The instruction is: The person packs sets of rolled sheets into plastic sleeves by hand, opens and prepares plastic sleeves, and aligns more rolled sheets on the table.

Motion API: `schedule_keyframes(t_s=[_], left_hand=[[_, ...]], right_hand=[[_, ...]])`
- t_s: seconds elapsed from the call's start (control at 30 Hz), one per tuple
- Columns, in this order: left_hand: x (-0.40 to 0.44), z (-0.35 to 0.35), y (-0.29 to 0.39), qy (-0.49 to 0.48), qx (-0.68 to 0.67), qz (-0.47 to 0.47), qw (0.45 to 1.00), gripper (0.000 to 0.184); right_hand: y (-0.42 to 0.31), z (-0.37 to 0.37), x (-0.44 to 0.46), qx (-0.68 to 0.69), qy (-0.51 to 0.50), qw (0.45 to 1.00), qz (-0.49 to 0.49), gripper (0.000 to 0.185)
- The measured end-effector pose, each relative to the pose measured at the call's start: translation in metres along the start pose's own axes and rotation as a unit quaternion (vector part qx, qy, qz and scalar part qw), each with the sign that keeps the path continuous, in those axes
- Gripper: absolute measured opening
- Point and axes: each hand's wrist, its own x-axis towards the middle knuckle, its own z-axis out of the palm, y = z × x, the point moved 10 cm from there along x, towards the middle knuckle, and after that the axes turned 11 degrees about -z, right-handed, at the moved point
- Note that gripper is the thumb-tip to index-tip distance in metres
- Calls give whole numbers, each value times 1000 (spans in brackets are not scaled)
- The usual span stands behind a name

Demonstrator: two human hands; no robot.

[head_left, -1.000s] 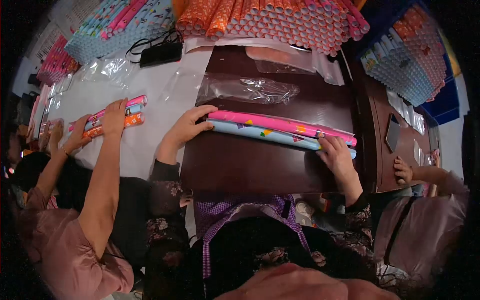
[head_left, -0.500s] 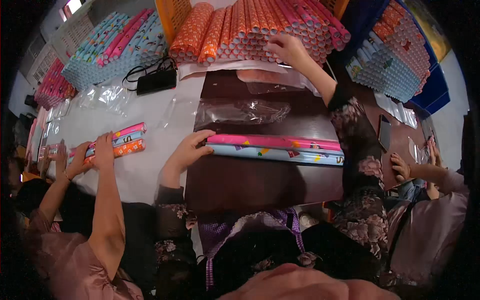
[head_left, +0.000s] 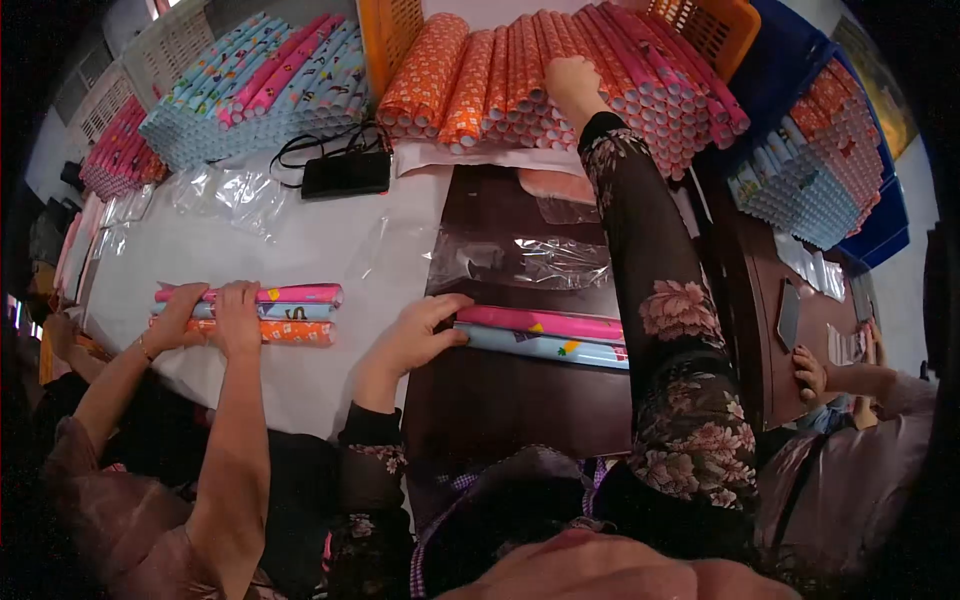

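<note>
A pink wrapping paper roll (head_left: 540, 322) and a light blue wrapping paper roll (head_left: 545, 346) lie side by side on the dark table before me. My left hand (head_left: 415, 338) pinches their left ends between thumb and fingers. Their right ends are hidden behind my sleeved right arm. Up at the big stack, my right hand (head_left: 574, 84) rests with curled fingers among the orange rolls (head_left: 497, 85); whatever it grips is hidden. A clear plastic bag (head_left: 520, 262) lies crumpled just beyond the two rolls.
At left, a co-worker's hands (head_left: 215, 315) press on pink, blue and orange rolls. A black phone-like case (head_left: 345, 175) with a strap lies behind. An orange crate (head_left: 715, 40) backs the stack. A blue bin (head_left: 885, 215) of rolls and a phone (head_left: 789, 312) are at right.
My right hand has moved up and further onto the stacked orange rolls. My left hand keeps its place at the two rolls' ends. The view has shifted, so things sit lower and further right.
</note>
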Motion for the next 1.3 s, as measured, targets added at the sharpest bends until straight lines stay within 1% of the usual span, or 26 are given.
schedule_keyframes(t_s=[0.03, 0.07, 0.17, 0.2, 0.23, 0.27, 0.3, 0.37, 0.4, 0.47, 0.5, 0.6, 0.63, 0.7, 0.77, 0.8, 0.83, 0.93, 1.0, 1.03, 1.1, 1.13, 1.17, 1.2, 1.27, 1.3], left_hand=[[0, -1, 0, 1, -3, 0, 1000, 49], [0, -2, 1, 4, 2, 2, 1000, 50], [1, -2, 0, 5, -2, -10, 1000, 50], [1, -2, -2, 1, -9, -24, 1000, 50], [1, -2, -2, 0, -10, -26, 1000, 50], [-1, -4, 0, 11, 10, -15, 1000, 50], [-1, -5, 3, 23, 30, -3, 999, 50], [2, -3, -1, 18, 21, 6, 1000, 49], [3, -1, -4, 17, 13, 13, 1000, 48], [1, -1, -5, 19, 8, 7, 1000, 48], [2, -1, -6, 22, 3, 3, 1000, 48], [-2, -3, 6, 15, -22, -2, 1000, 47], [-2, -3, 6, 15, -22, 0, 1000, 47], [-2, -1, 2, 11, -22, 3, 1000, 49], [-1, -1, -4, 19, -17, 11, 1000, 49], [0, 0, -6, 21, -12, 22, 999, 49], [0, -3, -4, 28, -11, 23, 999, 49], [-1, 0, -9, 7, -37, -11, 999, 49], [0, -1, -11, 26, -21, -7, 999, 49], [0, 1, -12, 23, -22, -7, 999, 49], [1, 2, -19, 24, -66, -33, 997, 50], [1, 3, -19, 22, -68, -32, 997, 50], [0, 3, -19, 21, -71, -29, 997, 50], [1, 2, -18, 22, -75, -24, 997, 50], [1, 3, -15, 12, -75, -14, 997, 50], [0, 3, -15, 8, -81, -34, 996, 50]], right_hand=[[1, -3, 1, 0, -9, 1000, 3, 24], [1, -7, 3, -2, -11, 1000, 0, 24], [-6, -3, 10, 16, -73, 997, -33, 19], [-6, -3, 10, 17, -74, 996, -35, 19], [-12, -4, 10, 3, -62, 995, -74, 19], [-18, -4, 8, -11, -50, 992, -111, 19], [-15, -2, 6, -11, -53, 992, -110, 19], [-18, -9, -9, -4, -148, 983, -107, 23], [-21, -23, -16, -6, -149, 983, -107, 23], [-32, -19, -36, -16, -249, 956, -151, 24], [-37, -25, -43, -17, -250, 956, -151, 24], [-34, -18, -48, -46, -160, 977, -135, 23], [-34, -17, -52, -48, -159, 977, -134, 23], [-27, -7, -51, -34, -151, 984, -85, 23], [-26, -4, -47, -25, -88, 993, -68, 19], [-23, 4, -47, -14, -108, 992, -64, 20], [-22, 4, -46, -17, -95, 993, -66, 20], [-26, -10, -51, -39, -84, 993, -74, 20], [-16, 0, -48, 39, -112, 991, -58, 20], [-11, 2, -48, 38, -115, 991, -57, 20], [3, 28, -46, 184, -199, 962, -20, 21], [20, 94, -19, 163, -216, 961, -56, 21], [28, 86, -34, 161, -219, 961, -54, 21], [51, 86, -61, 352, -209, 907, 96, 27], [49, 40, -117, 503, -176, 823, 196, 33], [48, 16, -143, 501, -177, 824, 197, 33]])
